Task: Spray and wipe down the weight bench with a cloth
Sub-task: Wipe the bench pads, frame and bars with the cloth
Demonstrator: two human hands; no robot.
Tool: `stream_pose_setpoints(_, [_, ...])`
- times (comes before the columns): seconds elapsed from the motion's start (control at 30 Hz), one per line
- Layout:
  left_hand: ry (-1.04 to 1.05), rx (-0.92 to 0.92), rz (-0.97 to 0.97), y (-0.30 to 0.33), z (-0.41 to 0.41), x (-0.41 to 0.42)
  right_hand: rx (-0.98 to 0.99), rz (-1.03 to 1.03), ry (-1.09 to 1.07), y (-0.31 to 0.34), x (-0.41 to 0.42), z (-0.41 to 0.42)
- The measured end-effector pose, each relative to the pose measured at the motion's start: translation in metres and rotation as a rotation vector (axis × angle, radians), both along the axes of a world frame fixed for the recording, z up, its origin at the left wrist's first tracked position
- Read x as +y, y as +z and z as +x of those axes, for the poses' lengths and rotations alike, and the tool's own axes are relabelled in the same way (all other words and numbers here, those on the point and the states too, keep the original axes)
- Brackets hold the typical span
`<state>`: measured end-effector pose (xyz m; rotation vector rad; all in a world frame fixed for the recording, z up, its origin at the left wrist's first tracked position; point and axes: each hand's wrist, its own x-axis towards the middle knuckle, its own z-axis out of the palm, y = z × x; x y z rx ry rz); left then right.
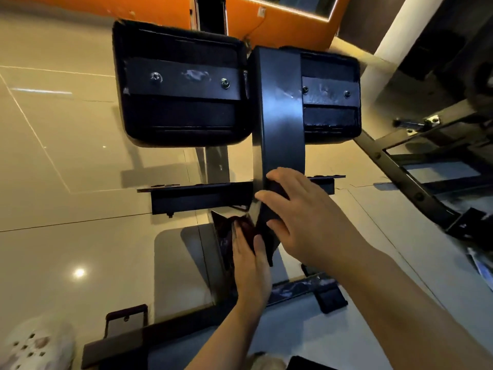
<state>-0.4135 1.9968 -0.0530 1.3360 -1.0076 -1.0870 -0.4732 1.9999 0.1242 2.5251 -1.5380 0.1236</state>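
Bench (277,110) fills the middle of the head view, seen from its underside: black central steel beam running top to bottom, with two black padded sections mounted either side of it near the top. Left pad (181,84) is larger and sits fully clear of the beam; right pad (332,94) is partly covered by the beam on its inner edge. Each pad has a flat black bracket across its back with two bolts, and pale smears show on both brackets and on the beam face. Below the pads a black cross bar (197,196) runs horizontally behind the beam. Right hand (301,209) is on the lower part of the beam, fingers curled round its left edge, palm over the front face, so it grips the beam. Left hand (250,260) is lower and just left of the beam, fingers pinching a dark reddish cloth (229,231) against the frame below the cross bar; cloth is bunched, part of it hidden by the hand. Both forearms come in from bottom right. Frame base bars (301,287) lie on glossy beige floor tiles (66,156), one bar streaked white. Orange wall (280,25) along the top. Another black metal frame (426,182) stands at right, apart from the bench. White perforated clog (34,345) at bottom left corner, blurred.
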Motion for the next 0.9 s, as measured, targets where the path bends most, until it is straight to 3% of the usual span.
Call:
stream_pose_setpoints(0.1, [0.061, -0.121, -0.163, 0.008, -0.009, -0.007, 0.016, -0.102, 0.015, -0.014, -0.008, -0.009])
stream_pose_setpoints(0.3, [0.208, -0.083, -0.337, 0.017, -0.014, -0.007, -0.032, -0.071, 0.008, -0.032, -0.02, -0.018])
stream_pose_setpoints(0.47, [0.108, -0.07, -0.135, -0.027, -0.006, -0.005, -0.124, -0.097, 0.024, -0.04, -0.022, -0.017])
stream_pose_setpoints(0.67, [-0.072, -0.053, 0.006, -0.071, 0.016, 0.006, -0.081, -0.139, 0.013, -0.046, -0.022, -0.016])
stream_pose_setpoints(0.9, [0.036, -0.025, -0.21, -0.011, -0.002, 0.008, 0.013, -0.216, 0.019, -0.039, -0.012, -0.004])
